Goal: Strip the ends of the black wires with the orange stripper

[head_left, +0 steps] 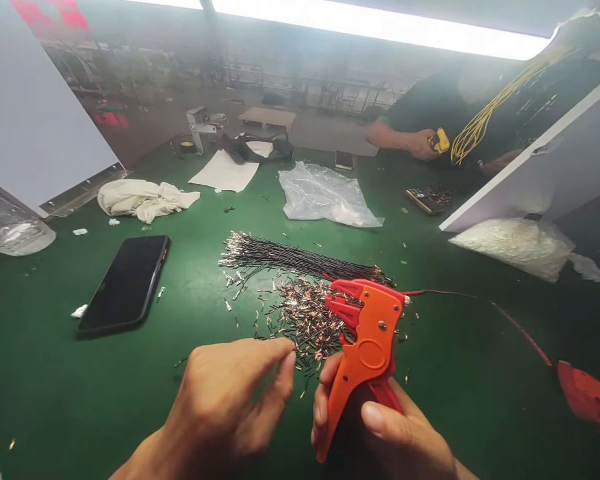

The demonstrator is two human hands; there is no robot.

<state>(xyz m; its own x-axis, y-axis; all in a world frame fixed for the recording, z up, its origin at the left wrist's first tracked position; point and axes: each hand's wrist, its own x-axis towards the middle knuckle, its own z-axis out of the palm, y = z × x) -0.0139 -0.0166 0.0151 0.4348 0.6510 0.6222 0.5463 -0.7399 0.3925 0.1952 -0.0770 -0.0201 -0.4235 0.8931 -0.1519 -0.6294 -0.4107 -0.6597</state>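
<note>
Just right of the heap of wire clippings [300, 313], grips an orange-and-red wire stripper [375, 340] in the right hand [413, 430]. Clasps the tool low, by its handles, with curled fingers at the orange one and the thumb near the red one, leaving the head above the grip and turned toward the heap. By the heap's near edge, holds the left hand [225, 400] with thumb and forefinger pressed together at the tips; cannot tell whether on some small scrap or on nothing. Looks smooth and bright orange along the stripper's body, with a rounded outline in the middle and small metal rivets. Shows red jaws standing apart at the head. Hides much of the red handle behind the orange one and in shadow at the palm. Covers part of the heap's right side with the head, leaving plainer the black wires [300, 257] just behind the heap. Leaves unclear the far end of a thin red wire [445, 292] right of the heap. Blurs, well right of the heap, a red object [587, 393] cut off at the edge of view.
</note>
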